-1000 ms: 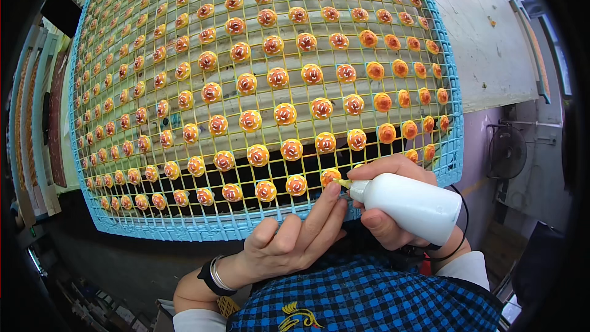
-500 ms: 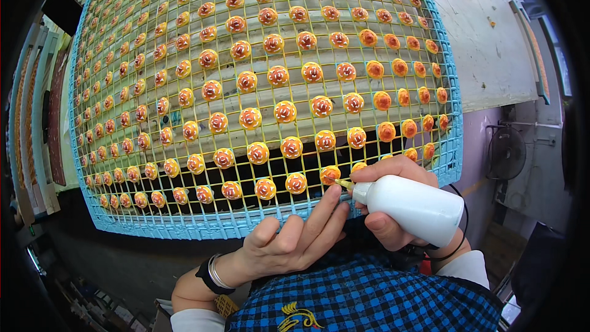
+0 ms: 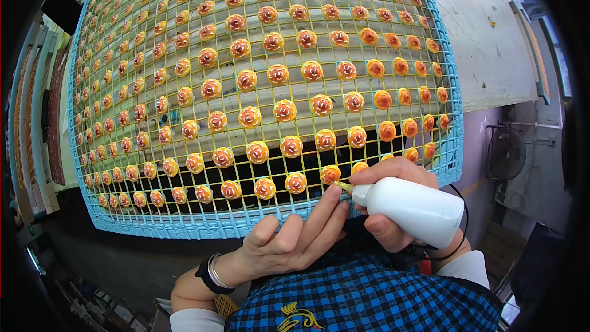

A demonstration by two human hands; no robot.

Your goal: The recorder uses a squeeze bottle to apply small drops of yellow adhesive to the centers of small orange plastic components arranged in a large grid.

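Observation:
My right hand is wrapped round a white squeeze bottle, tilted so its thin yellowish nozzle points left. The nozzle tip is at the lower edge of a small orange-yellow dome piece in the nearest row, which shows little white. My left hand has its palm partly turned up and holds nothing. Its forefinger reaches to just below that piece, beside the nozzle tip, while the other fingers bend. The neighbouring dome piece on the left bears white strokes.
A yellow wire grid with a light blue frame carries many rows of dome pieces; those at the right, such as one dome, look plain orange. A pale tabletop lies beyond at right. A black fan stands near the wall.
The bottle's nozzle has shifted very slightly down at the same piece. My left hand stays where it was, and the grid has hardly moved.

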